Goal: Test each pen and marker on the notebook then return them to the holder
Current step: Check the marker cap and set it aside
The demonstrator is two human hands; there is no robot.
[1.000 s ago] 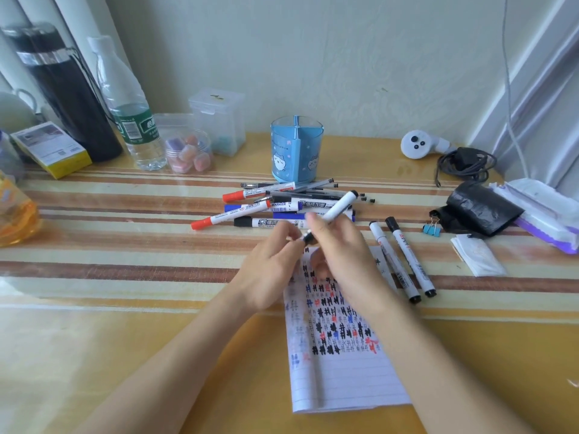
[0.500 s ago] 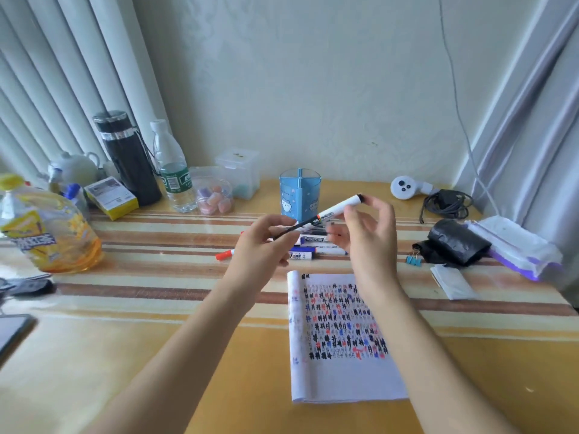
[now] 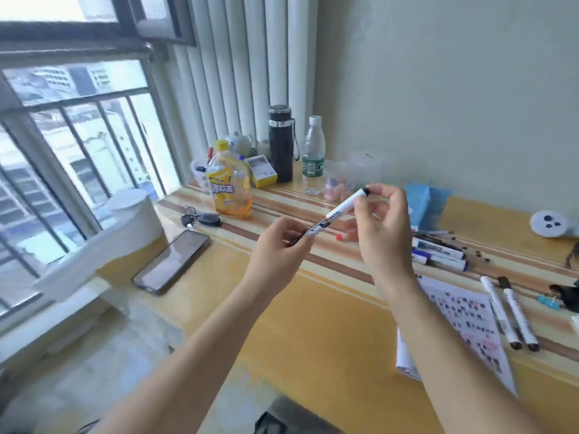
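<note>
Both hands hold one marker (image 3: 336, 213) in the air above the glossy yellow, brown-striped bench (image 3: 326, 327). The left hand (image 3: 279, 245) pinches its dark lower end between curled fingers (image 3: 305, 238). The right hand (image 3: 383, 230) pinches the black upper end between thumb and forefinger, its other fingers loosely curled. The marker is a smooth white cylinder with printed lettering, tilted up toward the right. Just behind and to the right of the right fingers stands the blue translucent plastic holder (image 3: 427, 205), blurred. To the right of the fingers lies a heap of loose markers and pens (image 3: 438, 250), slim barrels lying side by side. Nearer and further right is the lined paper notebook (image 3: 466, 317), lying flat and covered with small ink marks. A pair of capped markers (image 3: 509, 311) lies parallel just beside its right edge. Left of the left fingers a flat black phone (image 3: 172, 261) rests near the bench's left edge, with keys (image 3: 200, 218) behind it. Below the hands a broad stretch of smooth bench top runs to the near edge.
</note>
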